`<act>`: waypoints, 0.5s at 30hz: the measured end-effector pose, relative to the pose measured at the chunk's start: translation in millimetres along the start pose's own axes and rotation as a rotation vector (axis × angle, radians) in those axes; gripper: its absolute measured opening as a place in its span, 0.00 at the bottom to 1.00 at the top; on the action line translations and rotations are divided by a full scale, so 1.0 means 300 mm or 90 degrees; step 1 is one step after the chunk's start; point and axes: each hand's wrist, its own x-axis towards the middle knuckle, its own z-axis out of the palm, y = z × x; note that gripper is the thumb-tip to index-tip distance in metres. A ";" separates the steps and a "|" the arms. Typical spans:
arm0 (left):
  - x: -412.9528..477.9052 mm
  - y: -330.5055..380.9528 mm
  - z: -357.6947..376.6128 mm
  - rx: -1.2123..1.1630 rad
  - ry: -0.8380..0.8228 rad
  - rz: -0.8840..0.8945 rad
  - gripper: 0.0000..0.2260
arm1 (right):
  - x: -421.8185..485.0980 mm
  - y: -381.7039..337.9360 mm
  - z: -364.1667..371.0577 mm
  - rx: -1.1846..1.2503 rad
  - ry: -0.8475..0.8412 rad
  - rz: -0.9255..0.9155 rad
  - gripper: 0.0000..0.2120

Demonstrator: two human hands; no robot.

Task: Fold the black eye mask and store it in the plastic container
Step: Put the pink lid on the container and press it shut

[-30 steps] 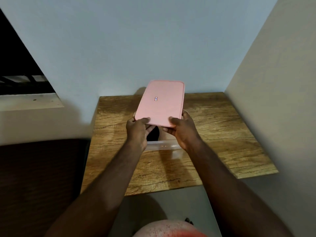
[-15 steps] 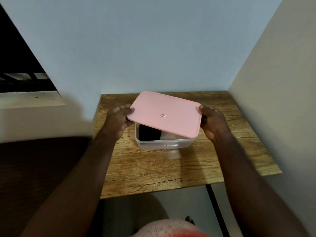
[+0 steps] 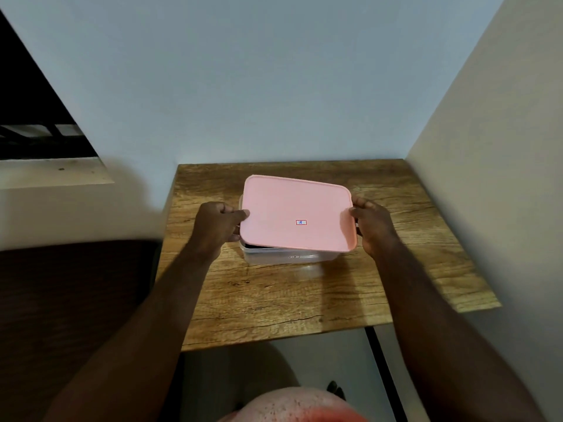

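Pink rectangular plastic lid (image 3: 297, 208): at the centre of the frame, flat with rounded corners. It is held over the container and slightly askew to it. Its near right corner overhangs the wall below, and a gap shows under its near left edge.
Small red-bordered sticker (image 3: 301, 222): on top of the lid, just right of its middle. The print is too small to read.
Clear rectangular plastic container (image 3: 283, 257): standing on the table directly beneath the lid. Only its near wall and a bit of its left rim show.
Black eye mask (image 3: 254, 246): a dark sliver inside the container, seen through the gap under the lid's near left edge. How it is folded cannot be told.
Left hand (image 3: 214, 228): left of centre, gripping the lid's left short edge, with the thumb on top and the fingers curled beneath.
Right hand (image 3: 373, 226): right of centre, gripping the lid's right short edge, with the thumb on the top rim and the fingers curled under it.
Brown wood-grain table (image 3: 274, 300): fills the middle of the frame and is pushed into the corner between a pale blue wall at the top and a cream wall at the right.
Black table leg (image 3: 384, 376): lower right, below the table's near edge.
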 end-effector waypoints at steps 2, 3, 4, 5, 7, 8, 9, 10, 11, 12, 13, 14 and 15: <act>0.007 -0.017 0.014 0.015 0.018 -0.009 0.09 | 0.015 -0.004 0.014 -0.037 0.010 -0.002 0.20; 0.009 -0.024 0.020 0.024 0.026 -0.013 0.09 | 0.024 -0.006 0.022 -0.054 0.015 -0.006 0.21; 0.010 -0.031 0.024 0.036 0.034 -0.018 0.10 | 0.029 -0.010 0.029 -0.073 0.020 -0.015 0.21; 0.012 -0.038 0.028 0.048 0.040 -0.019 0.10 | 0.034 -0.014 0.036 -0.095 0.026 -0.026 0.21; 0.014 -0.050 0.031 0.063 0.047 -0.013 0.10 | 0.046 -0.017 0.049 -0.150 0.042 -0.056 0.19; 0.013 -0.053 0.032 0.066 0.050 -0.010 0.11 | 0.055 -0.014 0.055 -0.174 0.054 -0.069 0.19; 0.014 -0.056 0.032 0.067 0.053 -0.007 0.12 | 0.061 -0.012 0.061 -0.193 0.067 -0.076 0.19; 0.014 -0.059 0.032 0.067 0.057 -0.005 0.12 | 0.066 -0.010 0.069 -0.210 0.079 -0.082 0.19; 0.015 -0.060 0.032 0.069 0.060 -0.005 0.12 | 0.067 -0.008 0.074 -0.226 0.088 -0.086 0.19; 0.017 -0.062 0.031 0.071 0.064 -0.008 0.12 | 0.068 -0.002 0.082 -0.241 0.093 -0.094 0.18; 0.019 -0.065 0.030 0.075 0.067 -0.010 0.11 | 0.066 0.004 0.088 -0.254 0.097 -0.105 0.18; 0.018 -0.068 0.032 0.079 0.067 -0.011 0.11 | 0.060 0.009 0.090 -0.266 0.102 -0.120 0.17; 0.017 -0.073 0.032 0.083 0.069 -0.012 0.10 | 0.054 0.016 0.092 -0.280 0.103 -0.137 0.17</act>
